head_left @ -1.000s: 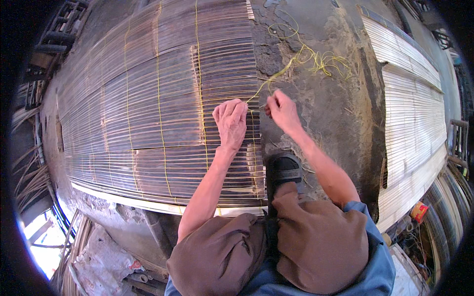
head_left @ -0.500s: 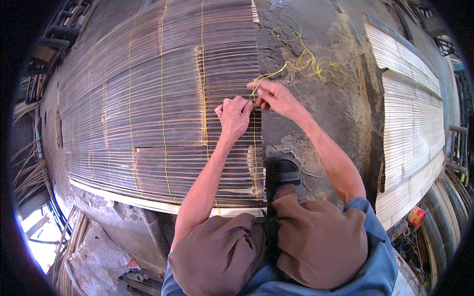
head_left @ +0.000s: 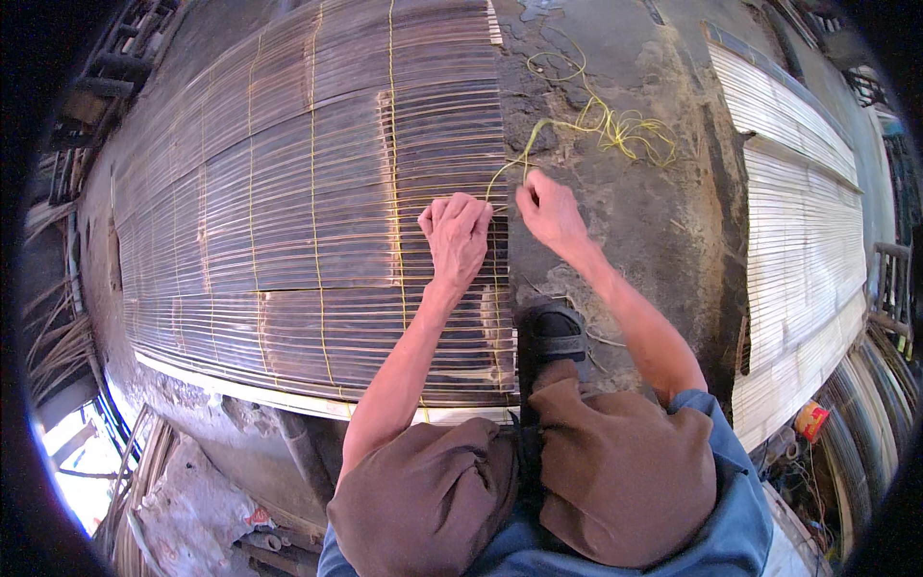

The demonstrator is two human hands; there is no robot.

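Worn grey floor (head_left: 625,260) spreads out below, and a slatted mat (head_left: 317,231) lies over the floor's left side, with yellow lines crossing its slats. Work sits at the mat's right edge, partway along it. There the left hand (head_left: 456,234) bunches its fingers, apparently pinching yellow cord (head_left: 608,123) against the slats, though the tips are hidden. Just past that edge, the right hand (head_left: 550,210) curls, thumb and forefinger seemingly pressed on a strand of the same cord, whose loose coils lie farther off on the floor. The step in hand looks like lacing cord around a slat; the next move calls for a firm left hold and an even right pull. Nearer the body is 1 dark sandal (head_left: 558,332); toward the floor's right edge lies a paler mat (head_left: 803,231).
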